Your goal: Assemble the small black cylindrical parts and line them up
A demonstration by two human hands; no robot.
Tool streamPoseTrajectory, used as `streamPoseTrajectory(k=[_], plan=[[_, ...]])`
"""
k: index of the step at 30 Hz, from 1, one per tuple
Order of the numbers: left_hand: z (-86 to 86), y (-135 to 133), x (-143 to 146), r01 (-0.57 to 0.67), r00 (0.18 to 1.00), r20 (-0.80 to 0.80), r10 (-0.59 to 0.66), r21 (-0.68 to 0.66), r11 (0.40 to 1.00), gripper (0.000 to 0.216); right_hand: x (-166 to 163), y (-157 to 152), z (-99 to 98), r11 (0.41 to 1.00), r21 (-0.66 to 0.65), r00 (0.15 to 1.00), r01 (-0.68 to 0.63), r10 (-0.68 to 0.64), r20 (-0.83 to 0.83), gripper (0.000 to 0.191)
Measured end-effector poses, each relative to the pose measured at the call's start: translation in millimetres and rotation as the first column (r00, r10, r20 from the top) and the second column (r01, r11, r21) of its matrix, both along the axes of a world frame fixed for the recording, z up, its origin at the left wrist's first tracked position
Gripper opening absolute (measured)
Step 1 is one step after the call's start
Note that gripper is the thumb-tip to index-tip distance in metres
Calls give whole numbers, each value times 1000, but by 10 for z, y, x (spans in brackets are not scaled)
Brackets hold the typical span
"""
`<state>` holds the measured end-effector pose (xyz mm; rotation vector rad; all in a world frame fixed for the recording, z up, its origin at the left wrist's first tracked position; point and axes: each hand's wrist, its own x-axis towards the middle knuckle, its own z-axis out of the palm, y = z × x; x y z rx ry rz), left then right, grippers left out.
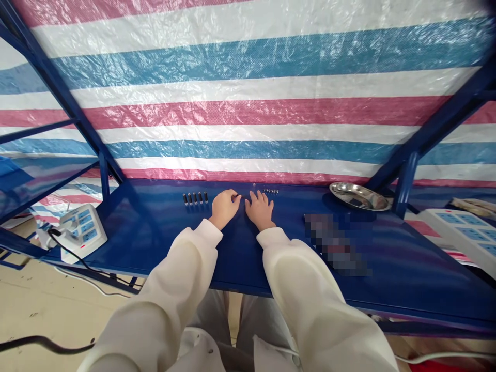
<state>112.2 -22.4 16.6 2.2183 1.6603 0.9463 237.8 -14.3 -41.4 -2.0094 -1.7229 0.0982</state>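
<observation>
**While both hands lie on the blue shelf, five cylinders are lined up beside them**

Where the left hand (225,205) is laid on the blue metal shelf (163,243), its fingers are curled, and a small dark piece (236,197) is seen at their tips. Whether it is pinched cannot be told. The right hand (259,207) is spread flat just beside it, palm down, nothing held.

Just left of the left hand, five dark cylinders (195,198) are set side by side – short, smooth, each with a paler near end. Their long axes are parallel and run away from the person toward the striped woven tarp (248,113); lying or standing cannot be made out.

Beyond the right fingertips a short row of tiny dark pieces (271,191) is seen, too small to be counted. One shallow round dish of polished steel (359,196) is placed further right. Two white power strips with blue sockets are in view – one (79,230) at the shelf's left end, another (461,230) at the far right.
</observation>
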Motion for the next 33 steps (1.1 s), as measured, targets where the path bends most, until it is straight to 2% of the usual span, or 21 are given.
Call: streamPoseTrajectory(k=[3,6,9,17,21,25,29,33], plan=[[-109,-37,-61,22,976,216,-24,11,1000,14,-7,49,-17,1000,10,1000,1,-2,15,46],[-237,-38,-76,43,937,347,-42,5,999,12,-11,98,-28,1000,5,1000,-5,5,21,46],[-286,-39,-70,21,912,410,-20,4,1000,12,-8,138,-34,1000,-15,1000,1,-1,14,47],[-286,-42,-70,-10,846,532,29,-38,999,13,-2,156,-15,1000,-18,999,-17,16,-30,47],[-330,-20,-82,3,783,621,37,-63,998,17,10,109,52,996,91,998,-7,13,-68,42],[-367,7,-93,25,713,700,41,-83,996,20,60,100,87,955,296,980,19,41,-197,36],[-386,25,-92,31,652,756,54,-98,995,20,96,129,69,871,487,890,66,169,-423,28],[-391,30,-88,39,612,789,53,-97,995,19,87,125,80,859,497,791,124,217,-572,27]])
